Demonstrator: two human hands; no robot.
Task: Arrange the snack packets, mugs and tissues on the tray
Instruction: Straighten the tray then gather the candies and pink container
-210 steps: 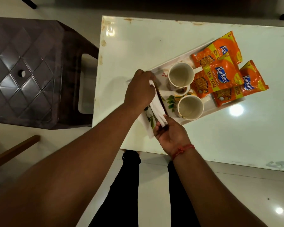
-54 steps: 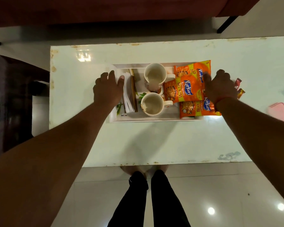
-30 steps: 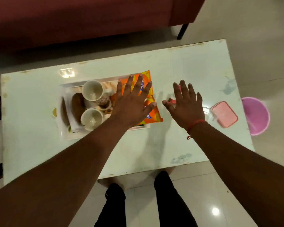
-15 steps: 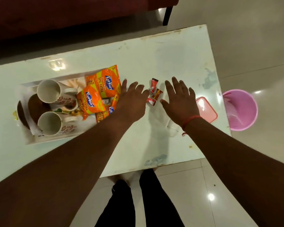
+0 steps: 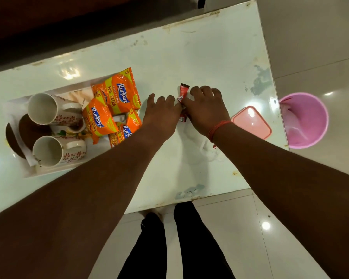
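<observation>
My right hand (image 5: pixel 207 109) has its grip curled over the small red sachets (image 5: pixel 183 93), fingers bent down around them where they lie on the surface (image 5: pixel 189 57); one sachet end pokes out above my knuckles, another shows just below. My left hand (image 5: pixel 161 113) meets it from the other side, fingertips touching the same sachets, though I cannot tell whether that grip actually pinches them or only steadies them.

These sachets are off the tray (image 5: pixel 48 172), to its right, so I judge them the last loose bits to bring over. On the tray, the main work looks done: two mugs (image 5: pixel 42 108) stand at the left end, three orange snack packets (image 5: pixel 117 93) overlap at the right end, one hanging past the rim, and white tissues (image 5: pixel 30 160) peek from beneath the nearer mug beside a dark round thing I cannot identify.

Further right on the surface lies a pink lid (image 5: pixel 252 122), and a pink bucket (image 5: pixel 306 119) stands on the floor beyond the edge.
</observation>
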